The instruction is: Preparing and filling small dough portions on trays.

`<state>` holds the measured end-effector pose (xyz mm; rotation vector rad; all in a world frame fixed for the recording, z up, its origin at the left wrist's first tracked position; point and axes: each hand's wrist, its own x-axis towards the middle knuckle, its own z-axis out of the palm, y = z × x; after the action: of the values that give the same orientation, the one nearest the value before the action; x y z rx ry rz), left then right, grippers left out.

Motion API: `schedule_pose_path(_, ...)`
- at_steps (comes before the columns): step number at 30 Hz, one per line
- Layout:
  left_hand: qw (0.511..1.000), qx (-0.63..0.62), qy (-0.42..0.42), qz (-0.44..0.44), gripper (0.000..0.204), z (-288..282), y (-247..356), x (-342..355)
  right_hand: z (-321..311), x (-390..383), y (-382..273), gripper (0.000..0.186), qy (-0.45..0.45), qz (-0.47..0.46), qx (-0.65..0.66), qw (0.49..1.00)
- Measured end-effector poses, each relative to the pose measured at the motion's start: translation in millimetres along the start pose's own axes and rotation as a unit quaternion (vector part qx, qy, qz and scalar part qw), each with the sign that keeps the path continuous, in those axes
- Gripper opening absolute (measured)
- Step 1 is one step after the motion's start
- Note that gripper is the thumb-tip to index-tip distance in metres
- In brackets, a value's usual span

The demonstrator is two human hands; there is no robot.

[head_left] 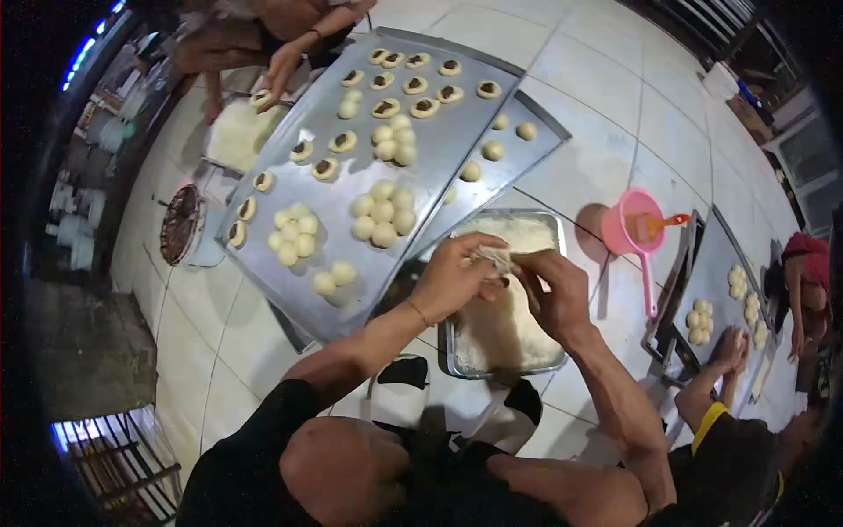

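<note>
My left hand [461, 272] and my right hand [553, 285] meet over a metal pan [553, 351] of pale powder, their fingers closed on a small, pale, floury piece of dough [490, 260]. Just beyond, large metal trays [439, 44] overlap on the floor. They carry clusters of smooth dough balls [384, 211] and several open dough pieces with dark filling [386, 108]. To the right of the pan stands a pink long-handled container [628, 246] with an orange-handled brush [654, 227] in it.
A co-worker's hand [281, 70] is over another pale-filled pan [233, 132] at the upper left. A bowl of dark filling [183, 224] sits at left. At right are more trays [711, 263] with dough balls, a second person [729, 439] and a third [803, 281], on the tiled floor [641, 123].
</note>
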<state>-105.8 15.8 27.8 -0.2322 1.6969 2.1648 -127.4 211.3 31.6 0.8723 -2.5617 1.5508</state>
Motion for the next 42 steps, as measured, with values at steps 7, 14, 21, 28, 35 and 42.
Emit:
schedule_pose_path(7, 0.892, 0.353, 0.009, 0.283, 0.069, 25.4, 20.7, -17.2, 1.0, 16.9, -31.2, 0.026, 0.036, -0.089, -0.052, 0.994)
schedule_pose_path(14, 0.965, 0.199, 0.019, 0.168, 0.067, 10.3, 36.4, -22.4, -11.5, 11.4, -36.8, 0.021, 0.036, -0.024, 0.013, 0.999)
schedule_pose_path(21, 0.941, 0.116, 0.014, 0.317, 0.056, 37.6, 33.8, -36.9, -5.2, 17.8, -44.8, 0.018, 0.09, 0.044, 0.075, 0.992)
schedule_pose_path(28, 0.982, 0.01, -0.012, 0.188, 0.057, 18.4, 38.9, -27.3, -22.0, 21.1, -55.3, 0.012, 0.035, 0.0, 0.089, 0.995)
schedule_pose_path(35, 0.961, -0.021, 0.011, 0.277, 0.052, 28.8, 36.4, -35.4, -22.6, 19.8, -70.7, 0.012, 0.03, 0.114, 0.177, 0.977)
schedule_pose_path(42, 0.979, 0.021, 0.026, 0.2, 0.042, 19.3, 45.7, -38.1, -27.7, 30.9, -71.6, 0.009, 0.003, 0.101, 0.097, 0.99)
